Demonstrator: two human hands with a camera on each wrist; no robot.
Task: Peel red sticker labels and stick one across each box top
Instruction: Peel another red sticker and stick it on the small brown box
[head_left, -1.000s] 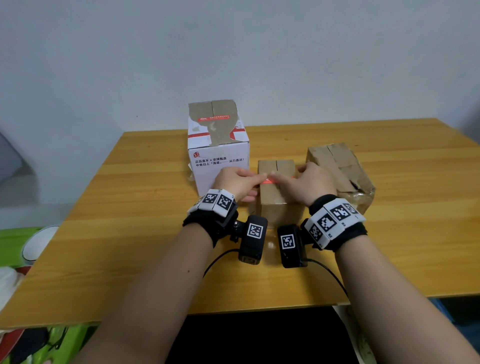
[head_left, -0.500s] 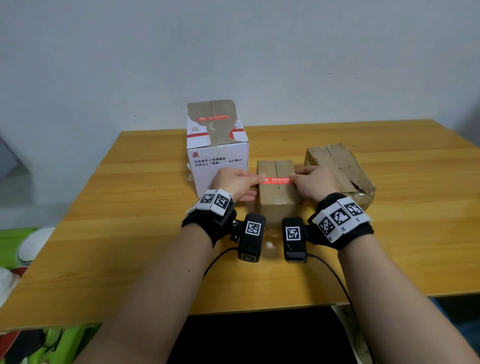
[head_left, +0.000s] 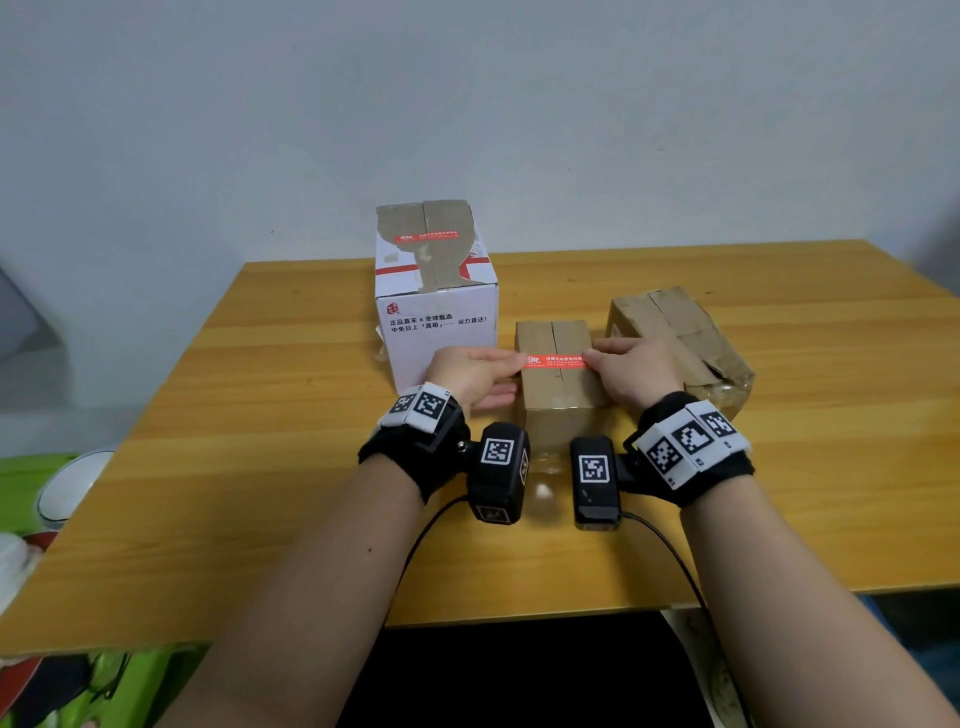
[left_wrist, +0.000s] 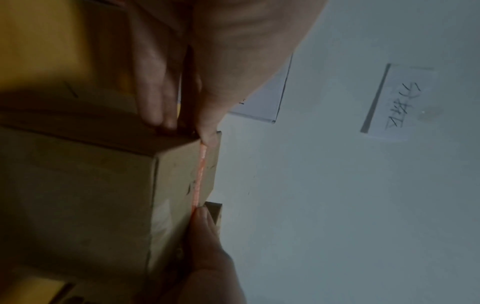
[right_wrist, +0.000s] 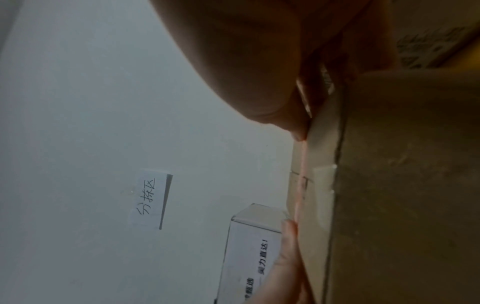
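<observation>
A small brown box stands mid-table with a red sticker lying flat across its top. My left hand presses the sticker's left end with a straight fingertip, and its other fingers lie against the box's side. My right hand presses the right end with a fingertip. The tall white box behind on the left carries a red sticker on its top. A crumpled brown box on the right shows no sticker.
All three boxes stand close together on the wooden table, which backs onto a pale wall. A handwritten paper note hangs on that wall. Green items and a white round object lie past the table's left edge.
Both hands have slid apart from the middle of the sticker out to its two ends, leaving the red strip uncovered and flat on the box top.
</observation>
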